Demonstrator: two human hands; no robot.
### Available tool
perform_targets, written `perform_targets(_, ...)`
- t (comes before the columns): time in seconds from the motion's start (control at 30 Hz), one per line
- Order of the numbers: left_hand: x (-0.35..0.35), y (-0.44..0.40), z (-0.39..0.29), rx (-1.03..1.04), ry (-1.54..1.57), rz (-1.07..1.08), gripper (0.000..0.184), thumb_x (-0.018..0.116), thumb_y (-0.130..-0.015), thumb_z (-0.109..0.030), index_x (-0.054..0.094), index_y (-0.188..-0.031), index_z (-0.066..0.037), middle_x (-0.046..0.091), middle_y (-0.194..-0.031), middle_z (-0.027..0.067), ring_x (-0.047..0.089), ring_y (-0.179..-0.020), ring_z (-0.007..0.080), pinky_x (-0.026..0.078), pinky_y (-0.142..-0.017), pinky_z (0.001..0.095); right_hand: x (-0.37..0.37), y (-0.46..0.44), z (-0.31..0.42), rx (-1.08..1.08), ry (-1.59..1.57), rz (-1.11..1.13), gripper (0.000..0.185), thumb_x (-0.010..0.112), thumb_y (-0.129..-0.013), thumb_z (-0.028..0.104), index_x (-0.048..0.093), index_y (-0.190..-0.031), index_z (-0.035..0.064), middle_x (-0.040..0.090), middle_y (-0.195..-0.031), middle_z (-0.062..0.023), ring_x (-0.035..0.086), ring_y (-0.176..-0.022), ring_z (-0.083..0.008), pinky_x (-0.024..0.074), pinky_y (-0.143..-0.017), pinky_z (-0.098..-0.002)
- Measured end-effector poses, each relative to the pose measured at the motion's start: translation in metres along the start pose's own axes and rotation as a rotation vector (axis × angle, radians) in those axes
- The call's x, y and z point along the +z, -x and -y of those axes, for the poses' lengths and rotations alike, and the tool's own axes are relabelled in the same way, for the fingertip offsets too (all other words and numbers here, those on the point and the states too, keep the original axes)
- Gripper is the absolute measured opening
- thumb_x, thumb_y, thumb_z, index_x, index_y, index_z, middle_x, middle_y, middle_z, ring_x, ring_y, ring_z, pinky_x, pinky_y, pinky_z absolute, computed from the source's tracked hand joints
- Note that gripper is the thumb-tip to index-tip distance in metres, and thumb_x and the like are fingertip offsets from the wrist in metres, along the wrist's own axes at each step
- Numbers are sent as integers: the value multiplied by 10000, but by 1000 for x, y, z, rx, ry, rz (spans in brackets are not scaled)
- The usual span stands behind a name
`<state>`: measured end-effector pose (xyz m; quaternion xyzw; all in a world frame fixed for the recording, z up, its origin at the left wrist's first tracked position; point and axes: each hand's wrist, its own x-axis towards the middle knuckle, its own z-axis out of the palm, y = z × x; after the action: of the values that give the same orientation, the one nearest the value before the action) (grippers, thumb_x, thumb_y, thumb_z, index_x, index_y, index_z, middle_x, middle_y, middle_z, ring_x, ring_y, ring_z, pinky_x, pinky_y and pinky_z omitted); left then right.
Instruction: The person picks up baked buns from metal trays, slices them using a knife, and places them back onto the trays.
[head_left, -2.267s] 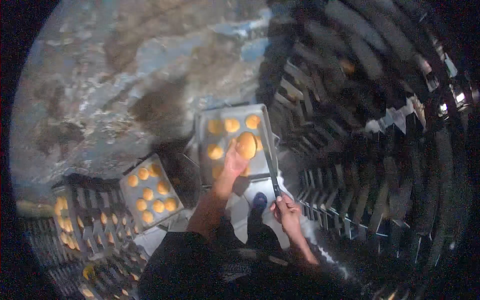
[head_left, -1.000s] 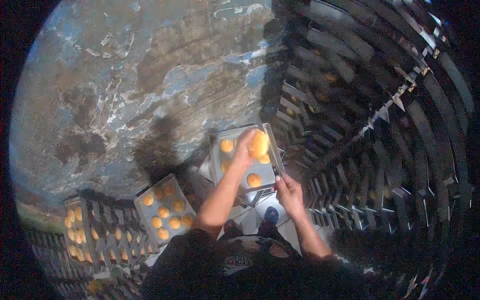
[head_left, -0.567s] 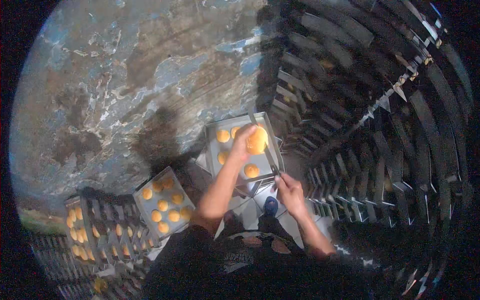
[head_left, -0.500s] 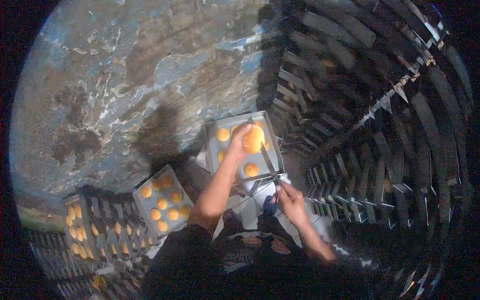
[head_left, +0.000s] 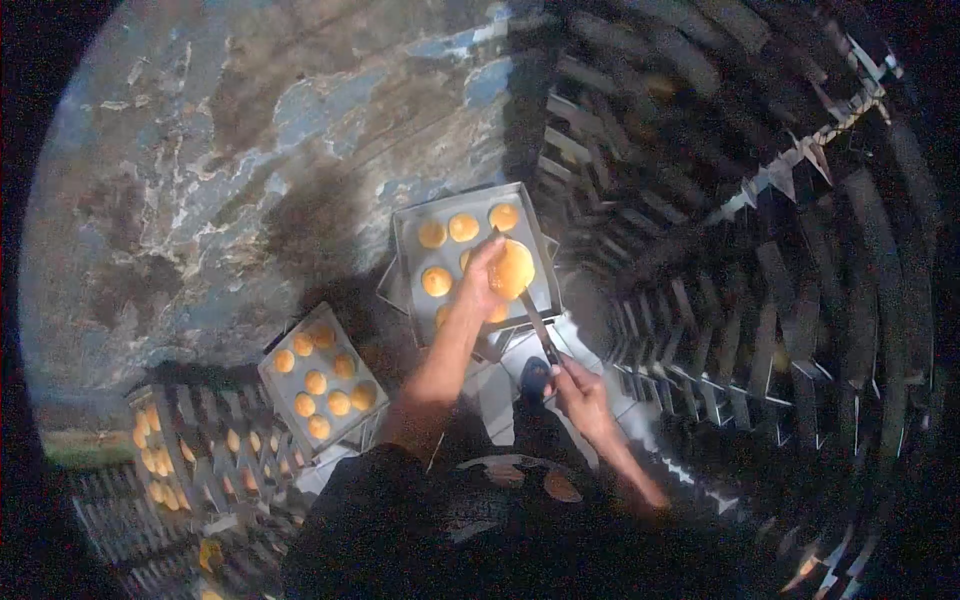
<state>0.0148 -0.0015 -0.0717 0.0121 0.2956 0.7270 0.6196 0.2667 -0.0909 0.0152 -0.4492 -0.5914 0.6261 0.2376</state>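
Observation:
My left hand (head_left: 484, 280) is closed round a golden bun (head_left: 513, 270), raised above a metal tray (head_left: 408, 290). A long-bladed knife (head_left: 537, 320) is in my right hand (head_left: 580, 395), gripped by its dark handle. Its blade runs up to the lower edge of the held bun; whether it enters or passes behind the bun I cannot tell. Several more buns, such as a round bun (head_left: 463, 228), sit in rows on the tray, some partly covered by my left hand and forearm.
To the left a second tray (head_left: 292, 385) carries several buns. Beyond it, a rack (head_left: 178, 440) holds more buns on its levels. Dark stacked metal racks or trays (head_left: 690, 330) line the right side. A peeling wall (head_left: 250, 150) rises behind.
The view has shifted, so the near tray appears higher and more of its buns show. The bun and knife stay together in my hands, with the right hand nearly unmoved.

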Motion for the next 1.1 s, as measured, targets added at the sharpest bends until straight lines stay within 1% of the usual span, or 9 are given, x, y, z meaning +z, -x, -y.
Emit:
perform_targets(0.2, -14, -2, 65, -42, 99, -98, 368, 697, -920, -434, 662, -1063, -97, 707, -956, 54, 688, -867, 216, 568, -795, 377, 0, -63, -60, 180, 27, -3, 377, 571, -1013, 261, 628, -1310, 37, 616, -731, -7, 537, -637, -81, 453, -571, -274)
perform_targets(0.33, -69, -41, 103, -24, 70, -245, 403, 705, -912, -459, 645, -1082, -97, 700, -976, 61, 682, -875, 211, 563, -776, 378, -14, -80, -116, 164, 4, 0, 253, 561, -1036, 256, 682, -1117, 49, 606, -744, 59, 494, -598, -27, 363, -514, -201)
perform_targets(0.6, -164, -113, 155, -83, -33, -197, 447, 635, -948, -520, 664, -1065, -90, 703, -1060, 57, 686, -966, 222, 553, -839, 392, -108, 87, -291, 531, -130, -133, 228, 629, -994, 289, 694, -937, 78, 613, -748, 40, 533, -663, -56, 406, -565, -255)
perform_targets(0.67, -176, -133, 171, 48, -848, -587, 462, 615, -965, -506, 672, -1038, -54, 713, -1040, 97, 690, -950, 296, 533, -833, 439, -112, 91, -277, 608, -45, -150, 246, 628, -992, 298, 690, -913, 74, 610, -735, 30, 532, -658, -67, 406, -572, -262)
perform_targets(0.73, -200, -144, 169, 334, -1650, -535, 487, 638, -950, -497, 664, -1023, -16, 696, -1005, 166, 659, -921, 359, 502, -840, 463, -112, 81, -261, 654, 27, -156, 265, 627, -991, 308, 687, -890, 70, 606, -722, 20, 531, -652, -79, 407, -579, -270)
perform_targets(0.83, -223, -208, 166, -20, -1478, -613, 821, 593, -923, -600, 465, -1410, 49, 599, -1282, 288, 609, -1122, 429, 480, -978, 503, -115, 65, -249, 681, 71, -163, 296, 625, -988, 322, 682, -854, 64, 601, -702, 5, 530, -644, -96, 407, -590, -282)
perform_targets(0.9, -249, -247, 182, 118, -1365, -840, 856, 721, -866, -521, 429, -1439, 43, 557, -1336, 294, 552, -1204, 437, 459, -1021, 487, -118, 60, -249, 691, 47, -175, 318, 623, -986, 331, 678, -831, 59, 597, -689, -5, 530, -639, -108, 407, -597, -290)
perform_targets(1.07, -279, -279, 206, 363, -820, -708, 852, 886, -711, -408, 520, -1333, 46, 564, -1318, 259, 512, -1247, 411, 440, -1047, 462, -128, 77, -286, 529, 385, -169, 288, 612, -999, 277, 671, -830, 51, 606, -726, -6, 541, -679, -103, 406, -603, -292)
perform_targets(1.1, -273, -283, 204, 387, -752, -676, 834, 904, -684, -401, 553, -1293, 46, 569, -1315, 246, 513, -1251, 395, 439, -1043, 459, -127, 76, -289, 550, -169, -275, 222, 610, -1001, 269, 679, -950, 64, 655, -862, -45, 596, -767, -128, 457, -693, -295)
